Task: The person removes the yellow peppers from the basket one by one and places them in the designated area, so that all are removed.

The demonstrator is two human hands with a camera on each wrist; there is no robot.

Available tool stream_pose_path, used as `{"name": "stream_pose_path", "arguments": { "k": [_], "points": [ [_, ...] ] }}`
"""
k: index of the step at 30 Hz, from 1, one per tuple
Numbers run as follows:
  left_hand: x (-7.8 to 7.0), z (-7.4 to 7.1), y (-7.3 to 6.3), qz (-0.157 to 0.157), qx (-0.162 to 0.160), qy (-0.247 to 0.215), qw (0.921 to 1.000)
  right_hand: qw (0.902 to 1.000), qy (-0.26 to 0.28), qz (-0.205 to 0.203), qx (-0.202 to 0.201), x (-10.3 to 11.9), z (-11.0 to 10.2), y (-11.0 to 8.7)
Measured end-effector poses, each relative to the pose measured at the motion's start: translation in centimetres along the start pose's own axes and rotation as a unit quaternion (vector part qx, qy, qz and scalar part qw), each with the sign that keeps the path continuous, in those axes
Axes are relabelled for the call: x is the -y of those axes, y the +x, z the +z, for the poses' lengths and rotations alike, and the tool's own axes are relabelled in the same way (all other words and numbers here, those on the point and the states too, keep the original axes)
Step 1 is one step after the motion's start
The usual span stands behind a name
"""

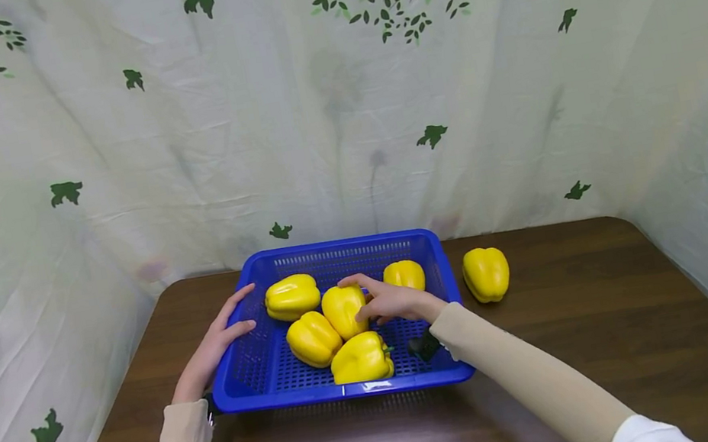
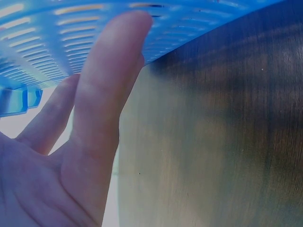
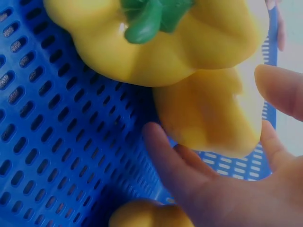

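Inside the blue plastic basket point(image 1: 360, 388) lie several yellow bell peppers. My right hand point(image 1: 401, 300) reaches in from the right, its fingers curved round the middle bell pepper point(image 1: 344, 314). In the right wrist view, thumb and fingers surround that pepper's lower end, behind a nearer bell pepper point(image 3: 175, 52) with a green stem. My left hand point(image 1: 217, 348) is at the basket's left side, thumb and fingers extended over the rim. The left wrist view shows the straight thumb point(image 2: 111, 71) against the slotted wall point(image 2: 75, 42). No other thing is in that hand.
One more yellow bell pepper point(image 1: 486, 275) stands on the brown wooden table point(image 1: 583, 308), just right of the basket. Behind the table hangs a pale curtain point(image 1: 327, 140) printed with leaves and branches. A small black device point(image 1: 424, 346) is under the right wrist.
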State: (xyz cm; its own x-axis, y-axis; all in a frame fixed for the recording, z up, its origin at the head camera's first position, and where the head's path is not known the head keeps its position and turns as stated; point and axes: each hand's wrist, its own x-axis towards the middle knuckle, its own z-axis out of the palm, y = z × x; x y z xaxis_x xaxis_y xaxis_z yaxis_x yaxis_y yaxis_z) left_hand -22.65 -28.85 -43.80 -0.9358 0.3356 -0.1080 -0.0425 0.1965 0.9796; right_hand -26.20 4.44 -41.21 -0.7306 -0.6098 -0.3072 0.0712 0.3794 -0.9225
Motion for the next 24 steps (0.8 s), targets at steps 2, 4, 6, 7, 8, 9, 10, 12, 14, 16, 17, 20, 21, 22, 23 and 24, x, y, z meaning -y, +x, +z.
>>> {"name": "stream_pose_path", "arguments": {
  "k": [2,4,6,7,8,9,10,12,14,16,17,20,21,22,23,24],
  "points": [
    [0.0,0.03,0.02,0.0,0.0,-0.001,1.0,1.0,0.004,-0.003,0.0,-0.02,0.02,-0.02],
    [-0.01,0.05,0.02,-0.001,-0.001,0.001,1.0,1.0,0.007,-0.007,-0.002,-0.05,0.06,-0.06],
    [-0.03,0.05,0.02,-0.001,-0.002,0.001,1.0,0.9999,0.006,-0.011,-0.008,-0.03,0.11,-0.06],
    [-0.04,0.05,0.02,-0.001,-0.003,0.002,1.0,0.9998,0.005,-0.013,-0.011,-0.04,0.13,-0.03],
    [-0.05,0.05,0.01,-0.001,-0.003,0.002,1.0,0.9997,0.002,-0.017,-0.014,-0.02,0.13,-0.04],
    [-0.05,0.05,0.0,-0.001,-0.003,0.003,1.0,0.9997,0.003,-0.02,-0.017,-0.05,0.13,0.0],
    [-0.04,0.05,0.01,-0.001,-0.004,0.004,1.0,0.9995,0.003,-0.023,-0.02,-0.08,0.13,0.01],
    [-0.04,0.06,0.0,-0.001,-0.004,0.003,1.0,0.9993,0.005,-0.029,-0.023,-0.09,0.08,0.06],
    [-0.04,0.07,-0.02,-0.001,-0.003,0.001,1.0,0.999,0.007,-0.037,-0.023,-0.08,-0.02,0.03],
    [-0.04,0.07,0.0,-0.002,-0.003,0.0,1.0,0.9987,0.009,-0.043,-0.025,-0.01,-0.12,-0.04],
    [-0.04,0.07,0.0,-0.002,-0.003,0.0,1.0,0.9986,0.01,-0.046,-0.025,0.05,-0.18,-0.08],
    [-0.04,0.07,-0.02,-0.004,-0.004,0.002,1.0,0.9983,0.008,-0.052,-0.025,0.23,-0.33,-0.21],
    [-0.05,0.07,-0.04,-0.004,-0.004,0.002,1.0,0.9983,0.008,-0.052,-0.026,0.3,-0.38,-0.25],
    [-0.05,0.07,-0.04,-0.005,-0.004,0.002,1.0,0.9983,0.008,-0.052,-0.026,0.35,-0.43,-0.29],
    [-0.06,0.08,-0.05,-0.005,-0.003,0.002,1.0,0.9982,0.009,-0.052,-0.027,0.37,-0.47,-0.31],
    [-0.07,0.08,-0.06,-0.005,-0.003,0.001,1.0,0.9982,0.01,-0.052,-0.028,0.39,-0.51,-0.32]
  ]
}}
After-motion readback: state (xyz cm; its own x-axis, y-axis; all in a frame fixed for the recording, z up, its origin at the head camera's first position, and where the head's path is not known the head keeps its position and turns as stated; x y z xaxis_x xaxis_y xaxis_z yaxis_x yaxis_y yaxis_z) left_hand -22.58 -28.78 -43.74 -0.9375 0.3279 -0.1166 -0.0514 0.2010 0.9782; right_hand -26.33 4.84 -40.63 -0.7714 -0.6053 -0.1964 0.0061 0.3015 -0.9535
